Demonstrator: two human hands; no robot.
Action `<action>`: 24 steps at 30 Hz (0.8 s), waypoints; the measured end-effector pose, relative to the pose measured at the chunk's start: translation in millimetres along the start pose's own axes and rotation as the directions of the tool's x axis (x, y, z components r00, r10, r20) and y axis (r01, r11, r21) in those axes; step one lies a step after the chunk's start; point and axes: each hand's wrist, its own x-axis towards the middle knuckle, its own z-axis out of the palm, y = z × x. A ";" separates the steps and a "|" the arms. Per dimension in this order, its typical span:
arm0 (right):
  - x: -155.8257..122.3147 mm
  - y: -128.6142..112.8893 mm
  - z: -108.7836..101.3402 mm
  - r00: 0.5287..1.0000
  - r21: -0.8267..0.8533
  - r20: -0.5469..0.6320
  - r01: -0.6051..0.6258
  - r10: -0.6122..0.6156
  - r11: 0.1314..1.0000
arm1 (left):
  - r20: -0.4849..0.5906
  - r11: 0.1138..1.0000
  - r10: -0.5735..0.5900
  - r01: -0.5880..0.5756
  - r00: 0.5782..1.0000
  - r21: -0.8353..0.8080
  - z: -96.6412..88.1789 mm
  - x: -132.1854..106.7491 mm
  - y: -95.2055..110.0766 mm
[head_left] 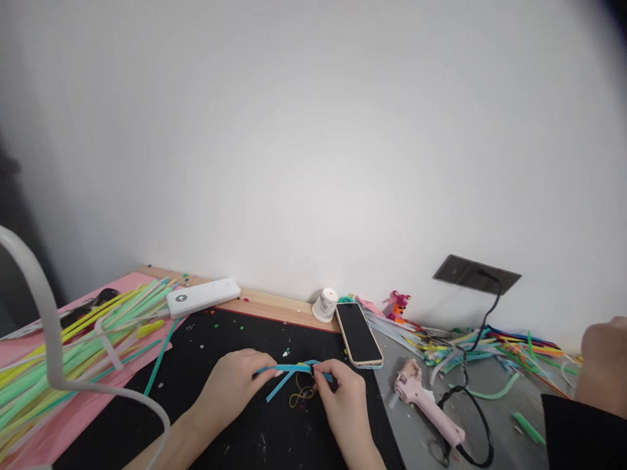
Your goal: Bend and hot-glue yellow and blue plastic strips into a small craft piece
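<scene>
Above the black mat, blue pipe cleaners (295, 368) stretch between my two hands. My left hand (238, 377) pinches their left end between thumb and fingers. Closed on the right part is my right hand (347, 391), its fingertips beside a small dark bit on the stems. One blue end slants down and left from the bunch. A thin yellow string or wire (300, 395) lies in loops just below the hands. What the fingertips cover is hidden.
Pipe cleaners (112, 339) lie on pink paper at left, beside a white power bank (203, 297). A paper cup (325, 305) and phone (360, 333) stand behind. At right are a pink glue gun (428, 408), cord, more stems and another person's hand (605, 365).
</scene>
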 end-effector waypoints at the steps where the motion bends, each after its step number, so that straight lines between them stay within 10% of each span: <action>1: 0.3 0.4 -0.1 1.000 0.001 0.000 -0.003 0.003 1.000 | 0.004 1.000 -0.004 0.004 1.000 -0.009 -0.1 -0.1 -0.1; 24: 4.3 7.8 -7.7 0.997 0.026 -0.044 -0.063 0.064 0.998 | 0.009 0.989 0.148 -0.148 0.989 0.010 -4.5 1.9 -4.0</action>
